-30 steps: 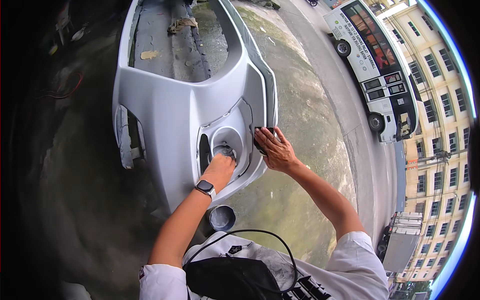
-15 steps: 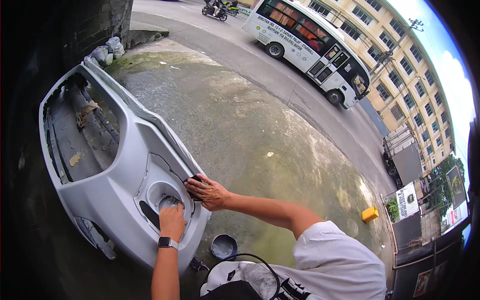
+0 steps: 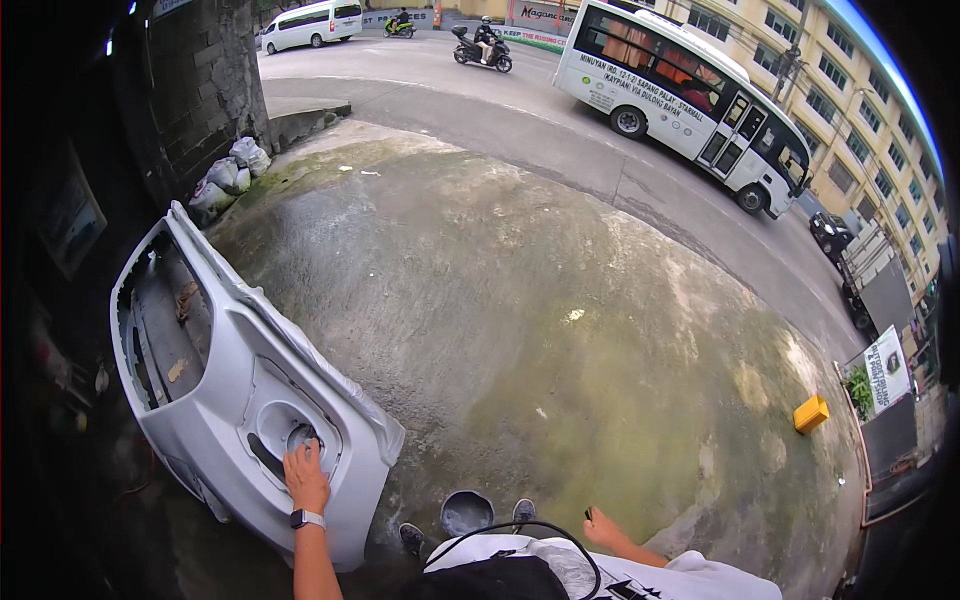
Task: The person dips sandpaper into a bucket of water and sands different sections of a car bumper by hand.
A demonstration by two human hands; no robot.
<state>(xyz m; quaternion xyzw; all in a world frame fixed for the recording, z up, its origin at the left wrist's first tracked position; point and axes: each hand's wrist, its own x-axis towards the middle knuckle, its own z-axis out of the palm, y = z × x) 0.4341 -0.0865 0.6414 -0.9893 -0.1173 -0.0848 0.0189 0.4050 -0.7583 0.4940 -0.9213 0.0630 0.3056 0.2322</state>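
One car bumper (image 3: pixel 205 412), two hands (image 3: pixel 306 480), one smartwatch (image 3: pixel 307 518), two shoes (image 3: pixel 524 511), one tub (image 3: pixel 450 512); far, one minibus (image 3: pixel 685 125), one van (image 3: pixel 305 31), two motorcycles (image 3: pixel 483 54).

Passable over open concrete (image 3: pixel 480 280), from bumper (image 3: pixel 228 360) right to yellow container (image 3: pixel 811 414). Blocked low between left hand (image 3: pixel 307 478) and right hand (image 3: pixel 606 528) by round dark bucket (image 3: pixel 467 493), with shoes (image 3: pixel 411 540) at both sides. Crossed nearer the body by black cord (image 3: pixel 500 524). Hemmed in around left fingertips by wall of round recess (image 3: pixel 272 415); free to lift out above. Open air forward of right hand, well apart from bumper. Too dark to judge left of bumper.
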